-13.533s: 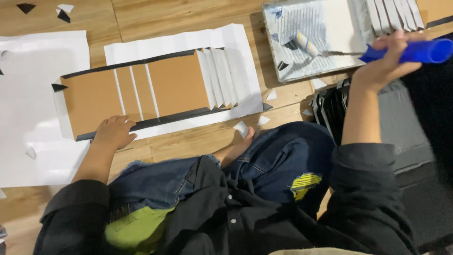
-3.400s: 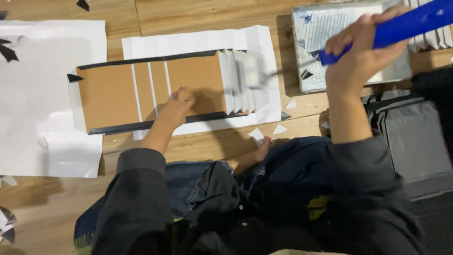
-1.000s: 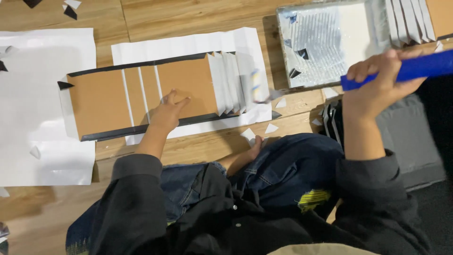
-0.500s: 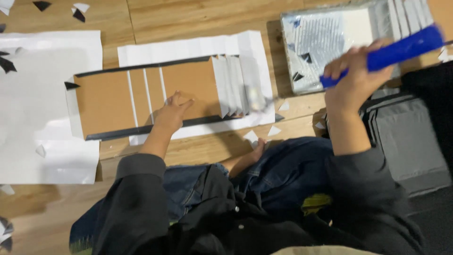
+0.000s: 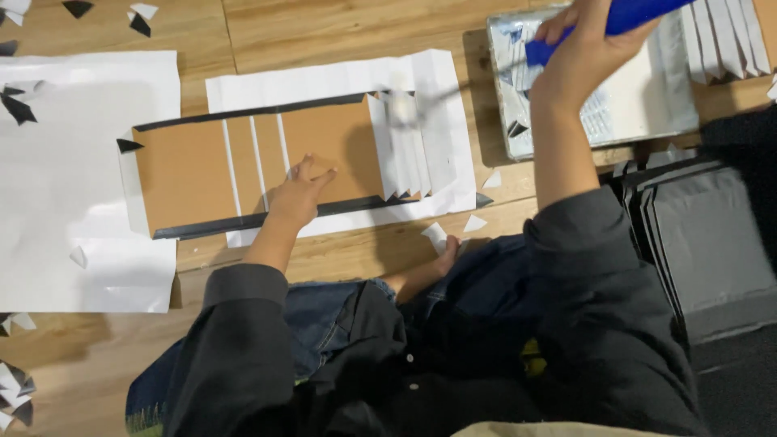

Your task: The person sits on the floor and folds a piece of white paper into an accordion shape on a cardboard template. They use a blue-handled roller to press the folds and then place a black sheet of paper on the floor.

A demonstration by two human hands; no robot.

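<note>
L hand (image 5: 298, 193) flat, fingers spread, pinning brown card (image 5: 194, 171); R hand (image 5: 584, 50) clamped on blue-handled brush (image 5: 623, 16), blurred head (image 5: 402, 109) over white strips (image 5: 409, 154). Gluing step, prob.

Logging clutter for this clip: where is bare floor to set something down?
Bare wood lies above the cardboard panel, between the white sheet and the tray, and below that sheet. Crowded: tray, black stack, and scraps at the lower left.

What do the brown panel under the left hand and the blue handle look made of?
Brown panel: probably matte cardboard, flat tan face with dark edge strips. Blue handle in the right hand: likely smooth plastic, uniform saturated colour; blur leaves it uncertain.
</note>
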